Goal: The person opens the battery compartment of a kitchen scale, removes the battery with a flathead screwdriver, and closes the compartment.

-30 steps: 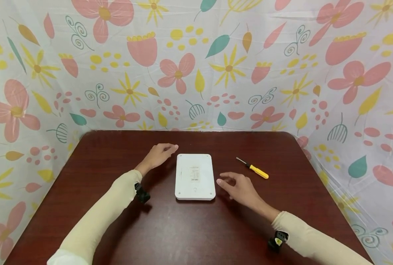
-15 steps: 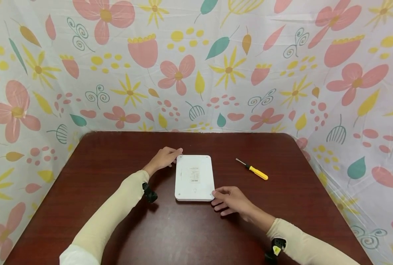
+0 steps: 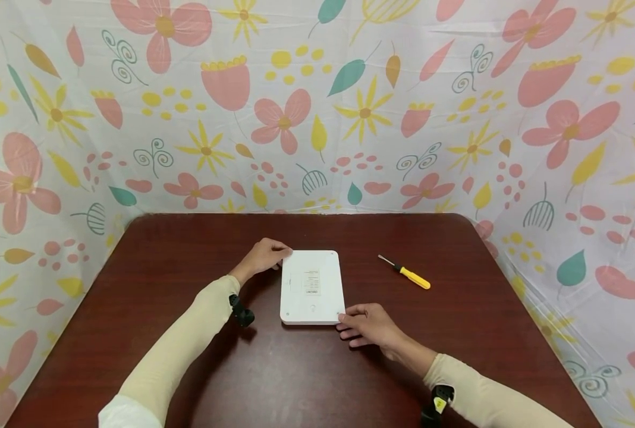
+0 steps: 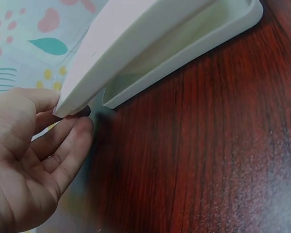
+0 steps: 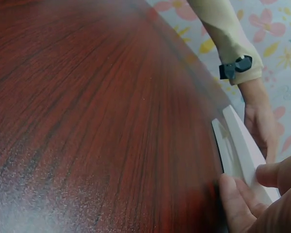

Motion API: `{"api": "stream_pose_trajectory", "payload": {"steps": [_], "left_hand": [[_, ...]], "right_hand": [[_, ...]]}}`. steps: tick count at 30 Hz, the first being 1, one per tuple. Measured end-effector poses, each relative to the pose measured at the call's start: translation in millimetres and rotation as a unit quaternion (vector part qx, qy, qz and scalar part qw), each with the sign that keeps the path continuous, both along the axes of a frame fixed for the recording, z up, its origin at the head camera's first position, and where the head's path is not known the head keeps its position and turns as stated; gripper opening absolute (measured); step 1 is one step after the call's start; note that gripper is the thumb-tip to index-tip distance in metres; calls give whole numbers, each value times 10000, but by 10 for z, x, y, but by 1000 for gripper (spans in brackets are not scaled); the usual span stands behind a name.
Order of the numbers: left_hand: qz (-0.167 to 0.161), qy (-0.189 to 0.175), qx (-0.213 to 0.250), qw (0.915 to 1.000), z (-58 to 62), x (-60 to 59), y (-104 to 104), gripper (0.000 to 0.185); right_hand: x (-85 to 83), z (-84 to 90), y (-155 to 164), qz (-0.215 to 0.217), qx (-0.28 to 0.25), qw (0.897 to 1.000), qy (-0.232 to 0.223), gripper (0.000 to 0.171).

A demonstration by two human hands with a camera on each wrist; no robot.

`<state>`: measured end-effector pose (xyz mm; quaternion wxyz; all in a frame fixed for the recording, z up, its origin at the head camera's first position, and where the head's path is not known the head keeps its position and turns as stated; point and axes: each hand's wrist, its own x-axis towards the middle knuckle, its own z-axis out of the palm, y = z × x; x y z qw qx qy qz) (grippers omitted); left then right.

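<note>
A: From the head view, where is the white box (image 3: 312, 287)?

B: Flat on the worktop (image 3: 317, 368), label side up. The left hand (image 3: 261, 256) pinches its far corner; the right hand (image 3: 369, 324) pinches the near corner on the opposite side. A screwdriver (image 3: 407, 273) lies well beyond the right hand, untouched.

A: And the left wrist view?

B: The left hand (image 4: 26, 160) has its fingertips curled under the lid's lifted corner. The box (image 4: 160, 46) shows as two parts, a lid raised off a shallow tray. What the tray holds, I cannot tell.

A: The right wrist view?

B: The right hand (image 5: 262, 194) has thumb and fingers closed on the box (image 5: 240, 148) edge. I judge it light, stiff, smooth plastic, somewhat slippery; opposite corners seem the best hold.
</note>
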<state>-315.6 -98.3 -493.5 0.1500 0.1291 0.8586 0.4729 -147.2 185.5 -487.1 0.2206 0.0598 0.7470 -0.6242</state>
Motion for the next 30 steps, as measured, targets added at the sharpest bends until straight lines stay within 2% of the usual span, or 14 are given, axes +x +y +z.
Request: {"api": "stream_pose_trajectory", "payload": {"steps": [7, 15, 23, 30], "left_hand": [[64, -105, 118, 9999, -12, -7, -11, 34], [109, -18, 222, 9997, -30, -20, -3, 32], [274, 26, 273, 9992, -1, 32, -37, 31], [467, -51, 455, 9979, 81, 127, -95, 30]], "right_hand": [[-17, -23, -8, -96, -169, 9997, -115, 40], [-31, -38, -7, -158, -181, 9997, -106, 36], [-60, -33, -8, -161, -173, 9996, -135, 39], [-124, 4, 30, -225, -134, 9996, -117, 39]]}}
